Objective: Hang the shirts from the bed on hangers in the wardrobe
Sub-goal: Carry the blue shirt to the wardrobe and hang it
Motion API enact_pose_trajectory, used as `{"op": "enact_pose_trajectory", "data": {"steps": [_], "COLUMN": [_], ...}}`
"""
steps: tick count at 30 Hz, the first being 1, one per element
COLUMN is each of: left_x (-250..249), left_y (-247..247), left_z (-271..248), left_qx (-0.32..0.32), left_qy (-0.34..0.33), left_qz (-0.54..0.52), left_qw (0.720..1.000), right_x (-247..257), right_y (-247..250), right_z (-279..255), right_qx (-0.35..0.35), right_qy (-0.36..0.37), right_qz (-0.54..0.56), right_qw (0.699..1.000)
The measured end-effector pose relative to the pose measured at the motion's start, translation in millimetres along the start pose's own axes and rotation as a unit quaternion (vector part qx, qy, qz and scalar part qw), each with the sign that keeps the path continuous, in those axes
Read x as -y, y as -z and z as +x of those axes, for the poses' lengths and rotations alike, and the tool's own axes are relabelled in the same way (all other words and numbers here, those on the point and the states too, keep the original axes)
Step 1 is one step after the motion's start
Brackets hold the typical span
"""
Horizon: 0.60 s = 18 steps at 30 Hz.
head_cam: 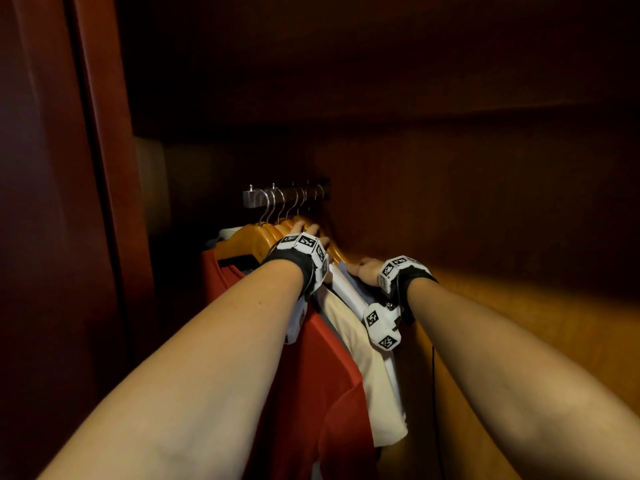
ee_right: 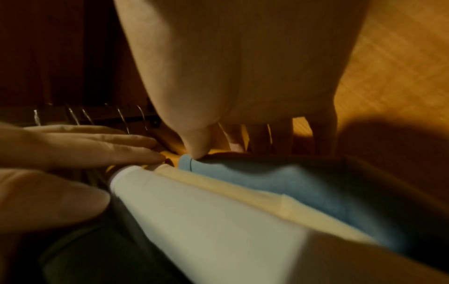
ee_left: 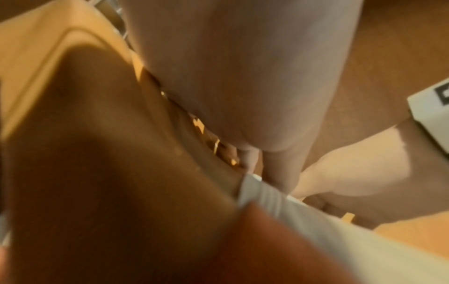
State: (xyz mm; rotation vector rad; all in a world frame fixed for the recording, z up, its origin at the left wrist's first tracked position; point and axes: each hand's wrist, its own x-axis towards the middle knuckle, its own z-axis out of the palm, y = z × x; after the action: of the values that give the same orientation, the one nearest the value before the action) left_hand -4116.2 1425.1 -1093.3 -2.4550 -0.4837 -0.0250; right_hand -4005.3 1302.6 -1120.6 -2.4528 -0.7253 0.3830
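Note:
Several wooden hangers point(head_cam: 263, 237) hang by metal hooks from a short rail point(head_cam: 287, 195) inside the wardrobe. On them hang a red shirt point(head_cam: 311, 375), a cream shirt point(head_cam: 363, 375), a white shirt point(head_cam: 349, 292) and, rightmost, a blue shirt point(ee_right: 267, 182). My left hand point(head_cam: 306, 233) lies with straight fingers point(ee_right: 85, 146) against the tops of the hangers. My right hand point(head_cam: 363, 271) holds the blue shirt's shoulder, with the thumb point(ee_right: 196, 151) on the near side and the fingers down the far side.
The dark red wardrobe door point(head_cam: 52, 237) stands at the left. The wooden side wall point(head_cam: 519, 306) runs close along the right of the blue shirt. A shelf or ceiling panel point(head_cam: 346, 81) spans overhead.

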Motion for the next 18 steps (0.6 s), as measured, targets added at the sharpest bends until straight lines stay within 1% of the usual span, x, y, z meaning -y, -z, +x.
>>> {"op": "enact_pose_trajectory", "data": {"steps": [2, 3, 5, 6, 7, 8, 10, 11, 12, 14, 16, 17, 18], "left_x": [2.6, 3.8, 3.5, 2.3, 1.1, 0.8, 2.0, 1.8, 2.7, 1.4, 0.1, 2.4, 5.7], "left_y": [-3.9, -4.8, -3.1, -2.6, 1.3, 1.4, 0.9, 3.0, 7.7, 13.8, 17.4, 16.8, 9.3], "left_z": [2.6, 3.1, 2.1, 4.8, 1.2, 4.2, 11.0, 10.8, 9.2, 4.9, 6.4, 8.4, 22.7], "left_qx": [-0.018, -0.027, -0.037, -0.045, -0.043, -0.038, -0.014, -0.007, 0.003, 0.000, 0.011, 0.011, 0.025], "left_qy": [0.002, 0.000, -0.015, -0.020, -0.008, -0.011, -0.012, -0.006, 0.003, 0.017, 0.016, 0.030, 0.040], "left_qz": [-0.036, -0.061, -0.060, -0.028, -0.024, -0.012, -0.049, -0.074, -0.070, -0.108, -0.117, -0.127, -0.137], "left_qw": [0.999, 0.998, 0.997, 0.998, 0.999, 0.999, 0.999, 0.997, 0.998, 0.994, 0.993, 0.991, 0.989], "right_x": [-0.5, -0.6, -1.2, -0.9, 2.1, 6.2, 17.0, 22.8, 27.4, 36.4, 42.3, 43.1, 43.2], "right_y": [2.3, 4.8, 10.9, 14.0, 16.9, 19.1, 21.6, 22.1, 22.6, 22.2, 21.6, 21.0, 20.5], "right_z": [2.3, 3.7, 9.1, 11.5, 8.7, 5.4, -3.8, -7.0, -7.1, -9.9, -10.9, -11.7, -11.2], "right_qx": [0.002, -0.010, -0.045, -0.056, -0.062, -0.066, -0.074, -0.080, -0.086, -0.089, -0.083, -0.081, -0.080], "right_qy": [0.000, -0.002, -0.006, -0.008, -0.007, -0.003, 0.010, 0.018, 0.025, 0.039, 0.048, 0.049, 0.050], "right_qz": [-0.005, -0.017, -0.054, -0.074, -0.093, -0.109, -0.129, -0.131, -0.129, -0.115, -0.115, -0.118, -0.120], "right_qw": [1.000, 1.000, 0.998, 0.996, 0.994, 0.992, 0.989, 0.988, 0.988, 0.989, 0.989, 0.988, 0.988]}}
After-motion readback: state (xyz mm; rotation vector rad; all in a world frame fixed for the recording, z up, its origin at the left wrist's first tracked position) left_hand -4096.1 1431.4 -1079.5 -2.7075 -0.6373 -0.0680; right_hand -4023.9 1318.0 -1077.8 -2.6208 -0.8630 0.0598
